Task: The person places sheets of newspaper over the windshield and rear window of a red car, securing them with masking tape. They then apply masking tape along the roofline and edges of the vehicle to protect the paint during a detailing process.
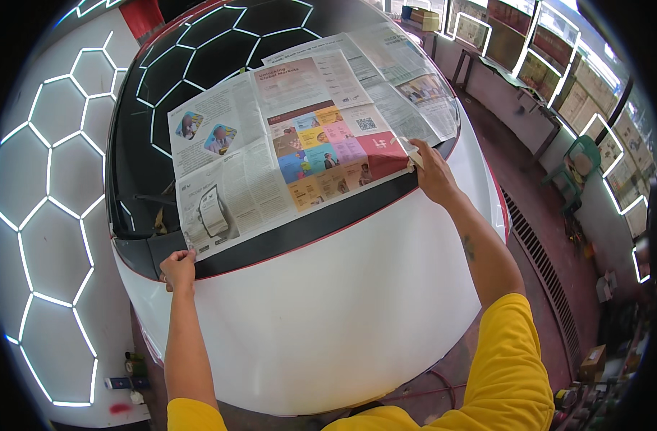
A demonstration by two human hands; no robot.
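Observation:
A newspaper sheet (249, 144) lies spread over the dark glass (199, 65) of a white car, its lower edge slanting up to the right. My left hand (178, 269) pinches the sheet's lower left corner over the black strip (285, 241) below the glass. At the right corner, my right hand (435, 172) has its fingers closed on the paper's edge. A small pale piece shows by those fingers; its kind cannot be made out. Another newspaper (393, 72) lies flat farther up the glass, partly under the first.
The white car panel (328, 323) curves between me and the glass. A wiper arm (152, 197) shows left of the paper. To the right are a floor grate (548, 266), a green chair (576, 169) and a cardboard box (594, 360). Cans and bottles (133, 366) stand at lower left.

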